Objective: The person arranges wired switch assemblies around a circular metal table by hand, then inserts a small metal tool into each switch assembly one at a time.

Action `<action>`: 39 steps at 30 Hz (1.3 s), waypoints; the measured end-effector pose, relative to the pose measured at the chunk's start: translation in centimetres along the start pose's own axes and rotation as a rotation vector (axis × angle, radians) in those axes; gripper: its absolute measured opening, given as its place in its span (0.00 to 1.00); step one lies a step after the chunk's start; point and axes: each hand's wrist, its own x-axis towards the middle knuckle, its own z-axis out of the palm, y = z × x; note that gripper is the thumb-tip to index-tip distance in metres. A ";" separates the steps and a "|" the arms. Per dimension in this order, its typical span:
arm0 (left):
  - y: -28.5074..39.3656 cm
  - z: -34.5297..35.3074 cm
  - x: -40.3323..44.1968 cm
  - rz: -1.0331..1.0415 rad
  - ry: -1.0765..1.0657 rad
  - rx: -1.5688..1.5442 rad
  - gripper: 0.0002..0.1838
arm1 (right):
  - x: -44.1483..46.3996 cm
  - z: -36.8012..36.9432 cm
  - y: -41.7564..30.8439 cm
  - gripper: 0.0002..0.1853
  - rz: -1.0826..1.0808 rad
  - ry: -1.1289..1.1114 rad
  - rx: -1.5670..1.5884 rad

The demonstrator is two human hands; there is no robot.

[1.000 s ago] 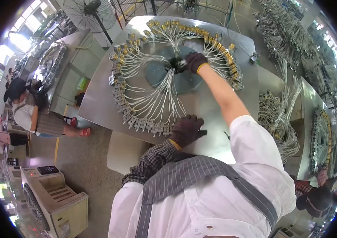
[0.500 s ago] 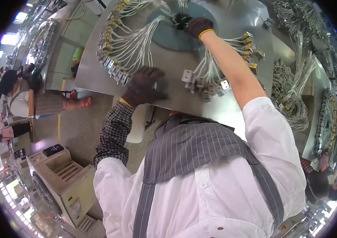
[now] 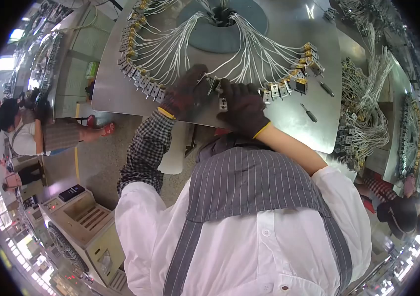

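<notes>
Many white wires (image 3: 178, 44) fan out from the hole in a round grey disc (image 3: 197, 35), each ending in a small metal connector. The connectors (image 3: 140, 81) stand in an arc along the table's near side. My left hand (image 3: 188, 92), in a dark glove, is at the near edge beside them, its fingers blurred. Close on its right, my gloved right hand (image 3: 244, 106) has its fingers closed over connectors at the front of the arc; which one it grips is partly hidden. Two small dark tools (image 3: 308, 113) lie to the right.
The metal table (image 3: 289, 130) has its near edge just before my body. Bundles of wire (image 3: 363, 108) hang at the right. A co-worker (image 3: 22, 128) sits at the left, another person (image 3: 402, 214) is at the lower right. A box-shaped machine (image 3: 86, 227) stands lower left.
My right hand has come from the central hole to the near edge, beside my left hand. Wires now spread over the front right, and the two dark tools have come into view.
</notes>
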 end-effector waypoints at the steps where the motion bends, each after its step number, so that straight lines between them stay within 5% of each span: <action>1: 2.3 -0.3 0.1 0.235 0.004 0.274 0.19 | -0.2 0.1 0.7 0.46 -0.029 0.081 0.027; 3: 5.0 -2.2 0.9 0.164 -0.181 0.481 0.20 | -0.6 -1.0 2.1 0.45 -0.055 0.049 0.054; 5: 5.1 -2.8 1.5 -0.107 -0.369 0.262 0.21 | -1.5 -1.6 2.6 0.41 -0.120 0.033 0.063; 8: 2.5 -2.0 2.1 -0.126 -0.387 -0.008 0.25 | -2.2 -2.8 3.6 0.39 -0.169 0.018 0.132; 12: 3.9 1.5 1.4 0.151 -0.294 0.058 0.27 | -2.8 -2.4 4.6 0.38 -0.207 0.108 0.118; 14: 6.3 4.1 1.8 0.364 -0.398 0.523 0.27 | -2.9 -1.8 5.3 0.39 -0.224 0.058 0.103; 18: 3.5 7.3 1.9 0.390 -0.274 0.662 0.31 | -3.1 -3.9 5.7 0.39 -0.247 0.185 -0.055; 20: 3.3 6.2 1.3 0.271 -0.411 0.528 0.34 | -4.0 -3.3 7.6 0.41 -0.162 -0.022 -0.076; 24: 4.1 6.8 -2.1 0.359 -0.339 0.570 0.34 | -3.6 -2.6 8.8 0.30 -0.183 0.036 -0.107; 26: 6.3 7.5 -2.1 0.382 -0.098 0.587 0.17 | -2.8 -1.5 8.7 0.27 -0.221 -0.017 -0.120; 30: 6.1 6.6 -0.7 0.183 -0.237 0.701 0.18 | -0.1 -1.9 7.9 0.19 -0.218 -0.124 -0.026; 31: 5.3 5.5 -0.3 0.132 -0.316 0.527 0.20 | 0.6 -2.3 7.2 0.18 -0.162 -0.212 0.009; 33: 5.0 4.3 0.1 0.093 -0.385 0.348 0.22 | 1.1 -1.2 6.8 0.22 -0.103 -0.219 0.048; 35: 5.3 3.7 0.1 0.129 -0.414 0.518 0.24 | 1.4 -0.8 6.4 0.26 -0.118 -0.225 0.119; 36: 4.6 3.8 -0.1 0.138 -0.414 0.518 0.24 | 1.9 -2.5 5.5 0.28 -0.065 -0.435 0.065; 39: 4.1 4.4 0.0 0.327 -0.410 0.705 0.30 | 0.1 -6.0 8.6 0.37 -0.401 0.107 -0.005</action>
